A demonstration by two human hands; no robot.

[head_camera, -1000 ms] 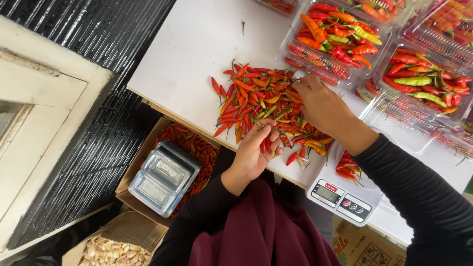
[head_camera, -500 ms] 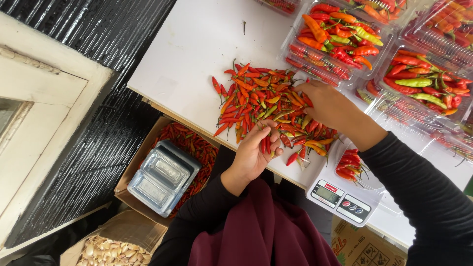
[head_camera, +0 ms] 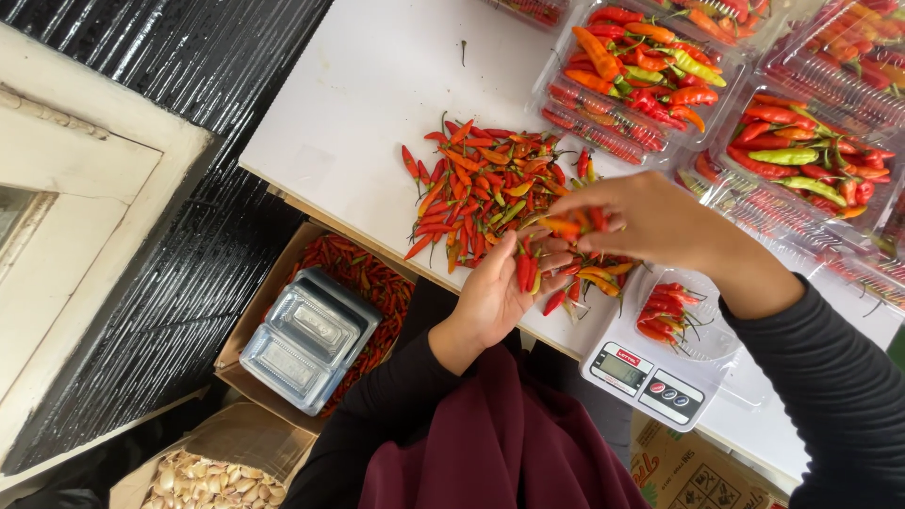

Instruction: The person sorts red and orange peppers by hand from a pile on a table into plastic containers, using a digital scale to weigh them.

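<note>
A loose pile of small red, orange and green chillies (head_camera: 481, 184) lies on the white table (head_camera: 377, 85). My left hand (head_camera: 495, 297) is at the table's near edge, palm up, cupping a few red chillies. My right hand (head_camera: 641, 221) hovers just above and to the right of it, fingers pinched on several orange and red chillies. Below my right wrist, a clear tray with red chillies (head_camera: 671, 311) rests on a white digital scale (head_camera: 650, 377).
Clear plastic trays of chillies (head_camera: 641, 75) (head_camera: 801, 151) line the far right of the table. Under the table a cardboard box of chillies (head_camera: 363, 273) holds a stack of empty clear trays (head_camera: 306, 339). A box of garlic (head_camera: 198, 476) sits at the bottom left.
My right hand has drawn back from the chilli pile toward my left hand, carrying chillies. My left hand stayed at the table edge.
</note>
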